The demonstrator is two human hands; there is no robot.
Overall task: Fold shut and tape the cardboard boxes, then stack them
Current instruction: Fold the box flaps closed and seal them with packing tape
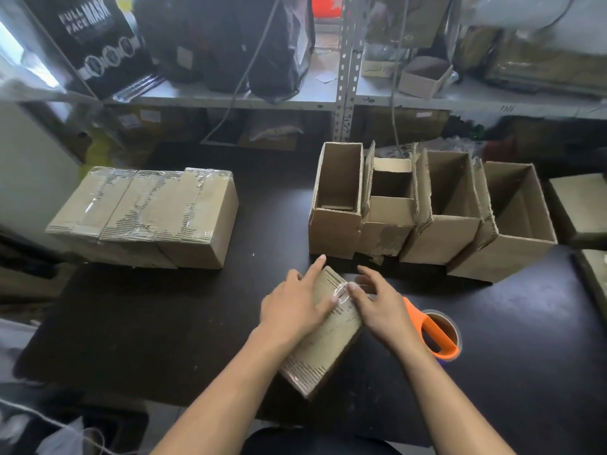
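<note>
taped boxes [144, 215] left | open boxes [427, 208] right | tape dispenser [438, 333] before open boxes

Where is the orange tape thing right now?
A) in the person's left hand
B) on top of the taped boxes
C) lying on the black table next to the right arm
C: the orange tape dispenser lies on the black table, untouched, beside the right hand.

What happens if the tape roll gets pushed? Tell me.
The tape roll lies flat on the table, so it would probably slide rather than roll. Its orange handle may catch a hand. It looks light and stiff.
</note>
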